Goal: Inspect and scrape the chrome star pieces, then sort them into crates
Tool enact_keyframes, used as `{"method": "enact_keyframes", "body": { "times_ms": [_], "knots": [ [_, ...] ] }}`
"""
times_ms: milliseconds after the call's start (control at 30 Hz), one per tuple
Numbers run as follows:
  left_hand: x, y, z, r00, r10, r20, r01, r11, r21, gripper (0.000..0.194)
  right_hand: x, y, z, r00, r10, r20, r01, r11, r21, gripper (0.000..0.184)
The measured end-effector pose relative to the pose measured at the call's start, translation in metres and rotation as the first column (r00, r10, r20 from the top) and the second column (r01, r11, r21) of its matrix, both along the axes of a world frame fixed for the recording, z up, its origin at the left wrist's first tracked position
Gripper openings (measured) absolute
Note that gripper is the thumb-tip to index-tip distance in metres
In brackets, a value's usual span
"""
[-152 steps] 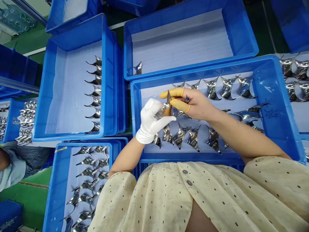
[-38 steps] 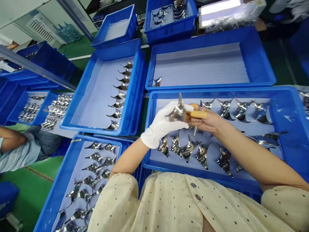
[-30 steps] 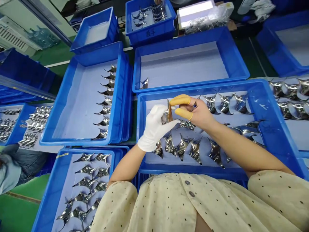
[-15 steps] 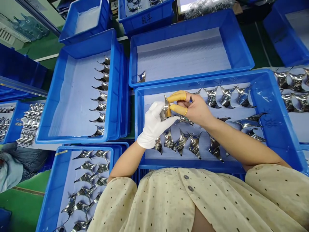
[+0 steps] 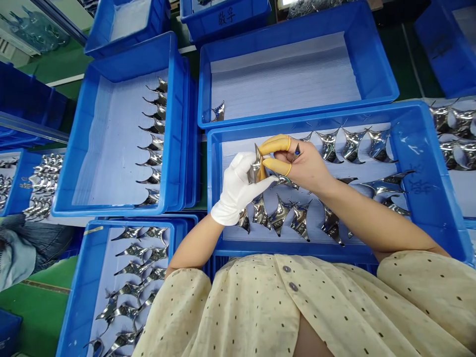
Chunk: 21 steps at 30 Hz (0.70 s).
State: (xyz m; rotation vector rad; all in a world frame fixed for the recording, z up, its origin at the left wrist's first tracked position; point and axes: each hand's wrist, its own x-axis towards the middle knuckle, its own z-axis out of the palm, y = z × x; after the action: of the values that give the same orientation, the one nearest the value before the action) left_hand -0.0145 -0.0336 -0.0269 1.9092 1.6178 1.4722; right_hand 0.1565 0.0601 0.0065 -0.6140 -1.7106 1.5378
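Observation:
My left hand (image 5: 238,186), in a white glove, is closed around a shiny curved metal part (image 5: 255,168) with pointed corners. From the other side, my right hand (image 5: 293,161) meets this part with thumb and a finger, both in yellow finger cots, pressed at its edge. A small dark pointed item (image 5: 297,150) pokes out of my right hand; its kind is unclear. Both hands are above a blue bin (image 5: 338,119) lined with white sheet. Similar metal parts (image 5: 300,220) lie in rows in it, some hidden beneath my hands and forearm.
Beyond it, another blue bin (image 5: 297,42) has one metal part (image 5: 218,111) in its near left corner. A bin on the left (image 5: 107,213) carries a column of parts along its right side. Below that, a further bin (image 5: 80,277) holds more. A person's leg (image 5: 48,243) shows at far left.
The view has shifted slightly. Both hands keep the metal part in nearly the same place, with only a slight shift of the fingers.

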Motion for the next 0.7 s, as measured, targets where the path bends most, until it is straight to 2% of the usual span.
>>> {"method": "enact_keyframes", "body": {
  "times_ms": [100,167,300,367,433,533,633,700],
  "knots": [
    [-0.002,0.001,-0.002,0.998,0.011,-0.056,-0.012,1.0,-0.014,0.054,-0.001,0.001,-0.003,1.0,0.007,-0.018,-0.007,1.0,0.015,0.02],
    [-0.001,0.001,-0.001,1.0,-0.009,-0.028,0.008,1.0,-0.01,0.054,0.0,0.001,-0.002,0.999,-0.002,-0.037,0.003,1.0,0.027,0.018],
    [0.002,0.0,0.005,0.965,-0.042,0.258,0.047,0.999,-0.011,0.044,0.001,0.0,0.005,0.993,-0.069,-0.098,0.075,0.995,0.062,0.009],
    [0.003,-0.003,0.01,0.913,-0.027,0.407,0.067,0.994,-0.085,0.038,0.003,-0.002,0.009,0.993,-0.063,-0.102,0.074,0.991,0.114,0.011],
    [0.003,-0.005,0.015,0.856,-0.011,0.517,0.11,0.981,-0.161,0.04,0.004,-0.004,0.013,0.996,-0.042,-0.077,0.056,0.982,0.182,0.014],
    [0.002,-0.008,0.019,0.796,0.0,0.605,0.161,0.964,-0.212,0.046,0.005,-0.008,0.012,0.997,-0.063,-0.052,0.074,0.967,0.244,0.024],
    [0.002,-0.009,0.02,0.779,0.011,0.627,0.183,0.952,-0.245,0.049,0.003,-0.009,0.007,0.995,-0.064,-0.072,0.083,0.95,0.301,0.033],
    [0.002,-0.008,0.021,0.757,0.034,0.652,0.187,0.946,-0.266,0.051,0.001,-0.007,0.004,0.995,-0.043,-0.093,0.071,0.942,0.327,0.032]
  ]
}}
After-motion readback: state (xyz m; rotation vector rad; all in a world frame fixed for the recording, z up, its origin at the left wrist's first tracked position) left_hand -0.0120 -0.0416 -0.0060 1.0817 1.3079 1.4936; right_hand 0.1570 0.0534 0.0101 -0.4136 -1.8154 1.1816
